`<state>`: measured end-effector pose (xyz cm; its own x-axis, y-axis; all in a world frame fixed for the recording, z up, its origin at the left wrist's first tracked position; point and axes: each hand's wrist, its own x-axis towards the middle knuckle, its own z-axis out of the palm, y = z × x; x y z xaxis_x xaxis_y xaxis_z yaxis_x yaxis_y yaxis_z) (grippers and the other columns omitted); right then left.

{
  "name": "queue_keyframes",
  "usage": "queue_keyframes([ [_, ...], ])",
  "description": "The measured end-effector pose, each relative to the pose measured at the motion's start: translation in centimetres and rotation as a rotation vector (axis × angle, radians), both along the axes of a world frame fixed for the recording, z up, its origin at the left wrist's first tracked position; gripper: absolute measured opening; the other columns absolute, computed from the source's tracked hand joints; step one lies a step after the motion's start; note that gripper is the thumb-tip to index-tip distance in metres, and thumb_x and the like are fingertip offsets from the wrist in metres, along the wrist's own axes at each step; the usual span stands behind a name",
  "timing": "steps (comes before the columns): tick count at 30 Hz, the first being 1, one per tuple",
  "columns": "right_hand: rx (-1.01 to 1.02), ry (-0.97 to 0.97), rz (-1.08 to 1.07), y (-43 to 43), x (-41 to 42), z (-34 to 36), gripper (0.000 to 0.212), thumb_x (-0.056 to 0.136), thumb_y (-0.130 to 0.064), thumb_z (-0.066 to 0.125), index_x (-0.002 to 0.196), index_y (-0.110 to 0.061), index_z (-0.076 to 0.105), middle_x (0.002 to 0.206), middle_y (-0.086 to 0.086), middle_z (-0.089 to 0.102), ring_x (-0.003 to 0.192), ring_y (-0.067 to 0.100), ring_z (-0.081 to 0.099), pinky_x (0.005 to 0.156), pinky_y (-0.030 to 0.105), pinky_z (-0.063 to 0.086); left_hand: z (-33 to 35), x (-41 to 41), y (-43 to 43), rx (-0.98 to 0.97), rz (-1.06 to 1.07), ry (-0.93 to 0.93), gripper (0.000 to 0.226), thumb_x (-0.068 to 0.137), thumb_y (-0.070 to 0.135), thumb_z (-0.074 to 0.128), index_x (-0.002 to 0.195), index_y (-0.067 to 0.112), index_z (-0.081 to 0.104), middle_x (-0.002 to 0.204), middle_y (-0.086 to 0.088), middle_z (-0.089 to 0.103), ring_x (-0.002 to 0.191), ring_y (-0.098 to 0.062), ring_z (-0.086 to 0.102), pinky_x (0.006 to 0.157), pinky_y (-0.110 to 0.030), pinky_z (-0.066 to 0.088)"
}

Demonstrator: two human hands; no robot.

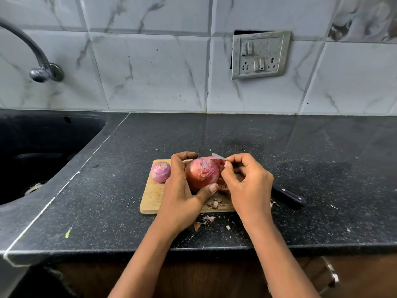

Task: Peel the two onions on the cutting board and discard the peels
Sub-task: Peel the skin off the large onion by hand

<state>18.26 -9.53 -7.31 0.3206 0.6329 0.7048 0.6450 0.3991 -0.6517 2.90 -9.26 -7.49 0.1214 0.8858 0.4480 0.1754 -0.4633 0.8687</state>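
A large red onion [202,172] is held over the wooden cutting board [151,195]; my left hand [182,190] grips it, fingers behind and thumb in front. My right hand [247,181] pinches a strip of reddish peel [220,161] at the onion's upper right side. A smaller purple onion [160,171] sits on the board's far left corner, apart from both hands. Loose peel scraps [216,203] lie on the board's near edge and on the counter just in front of it.
A black-handled knife [287,195] lies on the black counter right of the board, its tip showing behind the onion. A dark sink [38,151] is at the left under a tap [40,69]. A switch panel [260,54] is on the tiled wall.
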Motion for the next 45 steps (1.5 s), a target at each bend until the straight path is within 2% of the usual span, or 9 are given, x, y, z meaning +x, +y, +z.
queue_keyframes([
  [7,0.020,0.029,0.007,-0.2,-0.2,0.3,0.006,0.088,-0.007,0.071,0.094,-0.010,0.071,0.086,0.002,0.071,0.072,0.008,0.067,0.062,0.007,0.048,-0.1,-0.1,0.2,0.054,0.061,0.078,0.074,0.065,0.044,0.088,0.125,0.033,0.046,0.123,0.012,0.057,0.114,-0.012,0.062,0.095,-0.043,0.056],
  [12,0.040,0.087,0.028,-0.4,-0.2,0.6,0.005,0.090,-0.007,0.070,0.093,-0.011,0.071,0.084,-0.001,0.071,0.074,0.007,0.068,0.063,0.010,0.050,-0.2,0.3,0.3,0.086,0.124,0.192,0.084,0.058,0.034,0.098,0.123,0.027,0.045,0.119,0.011,0.053,0.107,-0.007,0.059,0.090,-0.035,0.056],
  [16,0.049,0.079,0.009,-0.4,-0.2,0.6,0.005,0.090,-0.007,0.070,0.092,-0.012,0.070,0.084,-0.001,0.070,0.074,0.006,0.068,0.063,0.009,0.049,-0.3,0.3,0.4,0.077,0.139,0.175,0.076,0.059,0.031,0.098,0.113,0.026,0.046,0.112,0.009,0.057,0.101,-0.008,0.061,0.087,-0.033,0.056],
  [22,0.081,0.040,-0.096,-0.4,0.0,0.6,0.003,0.091,-0.003,0.069,0.094,-0.005,0.070,0.086,0.003,0.069,0.072,0.011,0.063,0.064,0.001,0.043,0.0,-0.1,0.1,0.126,0.056,0.149,0.063,0.068,0.015,0.091,0.121,0.027,0.060,0.115,0.012,0.063,0.109,-0.007,0.061,0.092,-0.033,0.055],
  [28,0.053,0.012,-0.113,-0.4,-0.4,0.7,0.003,0.096,-0.009,0.063,0.098,-0.007,0.065,0.090,0.000,0.064,0.075,-0.004,0.058,0.065,0.000,0.039,0.4,0.0,-0.3,0.076,-0.041,0.069,0.069,0.069,0.000,0.083,0.126,0.024,0.051,0.116,0.012,0.063,0.101,-0.010,0.068,0.085,-0.036,0.060],
  [31,0.037,-0.044,-0.147,-0.2,-0.6,0.5,0.008,0.099,-0.016,0.055,0.102,-0.010,0.060,0.093,-0.004,0.060,0.076,0.004,0.051,0.072,0.011,0.042,0.4,0.1,-0.4,0.103,-0.060,0.085,0.065,0.069,0.007,0.083,0.122,0.025,0.050,0.115,0.012,0.061,0.102,-0.012,0.067,0.084,-0.038,0.060],
  [34,0.024,-0.116,-0.213,-0.1,-0.8,0.5,0.013,0.101,-0.022,0.047,0.102,-0.013,0.056,0.089,-0.010,0.055,0.079,0.015,0.055,0.078,0.036,0.043,0.5,0.2,-0.5,0.138,-0.086,0.126,0.062,0.070,0.005,0.083,0.118,0.027,0.050,0.112,0.017,0.059,0.102,-0.013,0.065,0.083,-0.033,0.058],
  [43,-0.003,-0.172,-0.326,0.0,-0.8,0.6,0.010,0.099,-0.022,0.054,0.101,-0.014,0.059,0.088,-0.013,0.052,0.091,0.025,0.060,0.085,0.038,0.029,0.6,0.2,-0.4,0.247,-0.096,0.212,0.050,0.065,0.011,0.076,0.110,0.024,0.057,0.110,0.011,0.055,0.108,-0.015,0.056,0.092,-0.022,0.045],
  [45,-0.001,-0.177,-0.330,0.0,-0.9,0.6,0.008,0.098,-0.020,0.056,0.101,-0.013,0.060,0.088,-0.014,0.048,0.092,0.026,0.060,0.085,0.039,0.028,0.6,0.2,-0.4,0.237,-0.096,0.157,0.051,0.063,0.010,0.076,0.108,0.028,0.058,0.110,0.013,0.054,0.111,-0.018,0.056,0.095,-0.028,0.047],
])
